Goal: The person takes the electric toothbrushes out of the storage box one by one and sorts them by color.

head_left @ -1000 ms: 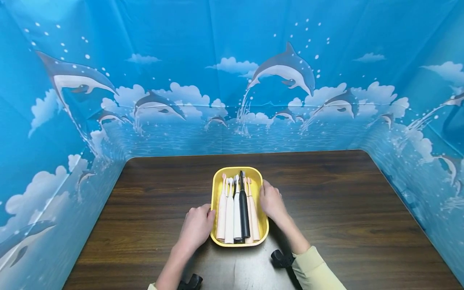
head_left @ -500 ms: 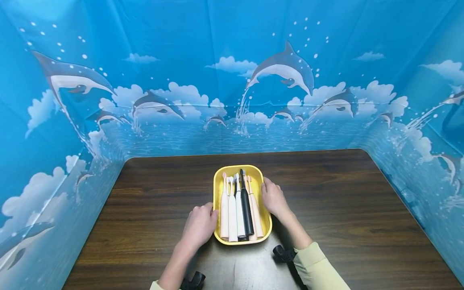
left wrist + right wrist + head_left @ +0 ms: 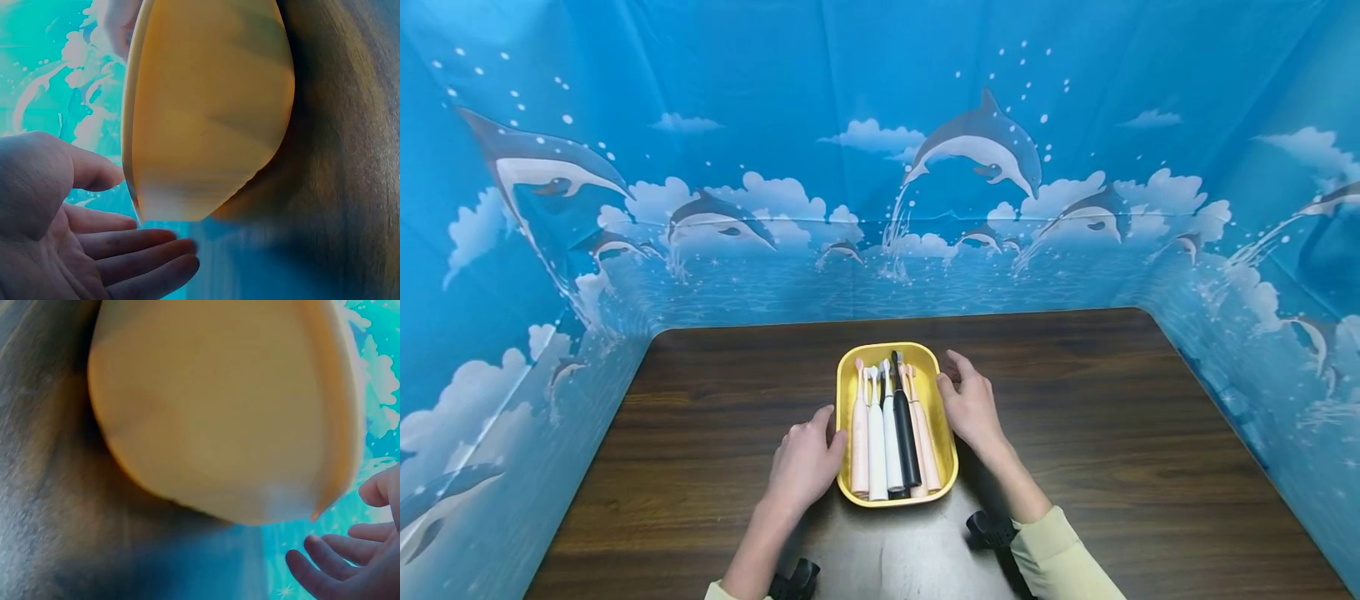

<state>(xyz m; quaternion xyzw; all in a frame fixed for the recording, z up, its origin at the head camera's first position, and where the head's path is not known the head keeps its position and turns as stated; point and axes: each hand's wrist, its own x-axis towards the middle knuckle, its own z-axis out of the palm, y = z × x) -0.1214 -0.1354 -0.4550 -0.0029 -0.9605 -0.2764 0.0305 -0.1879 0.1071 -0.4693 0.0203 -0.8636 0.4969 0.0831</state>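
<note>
A yellow round-cornered tray (image 3: 936, 408) is resting between my hands, containing pink, white and black electric toothbrushes (image 3: 892, 450). I am extending my left hand (image 3: 805, 458) and right hand (image 3: 973, 408) beside its long walls, fingers straight, slightly spread; thumb contact I cannot tell. A dark wood-grain table (image 3: 1097, 433) is supporting the tray; blue dolphin-print sheeting (image 3: 850, 100) is enclosing three sides.

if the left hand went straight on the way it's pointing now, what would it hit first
Most likely the near-left wall of the yellow tray: the left hand angles forward and to the right, towards it. Depth is unclear, so some fingers might pass under its rim.
</note>
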